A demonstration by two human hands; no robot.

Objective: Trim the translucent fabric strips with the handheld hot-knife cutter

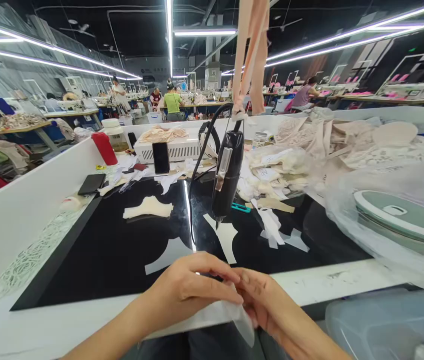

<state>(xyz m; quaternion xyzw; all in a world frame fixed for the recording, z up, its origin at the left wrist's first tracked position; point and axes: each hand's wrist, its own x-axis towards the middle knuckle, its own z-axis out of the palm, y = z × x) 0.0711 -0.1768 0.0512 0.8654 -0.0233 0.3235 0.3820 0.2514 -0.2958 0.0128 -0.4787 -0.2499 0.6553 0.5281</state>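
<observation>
Dangling below the meeting fingertips, a thin white piece is held between the left hand and the right hand, their fingers closed on it. A pale cut shape is laid just beyond the left knuckles. Ahead of both hands, a black tool is suspended over a cream cut shape.

left grip, right grip: holding white piece | black tool: hanging
</observation>
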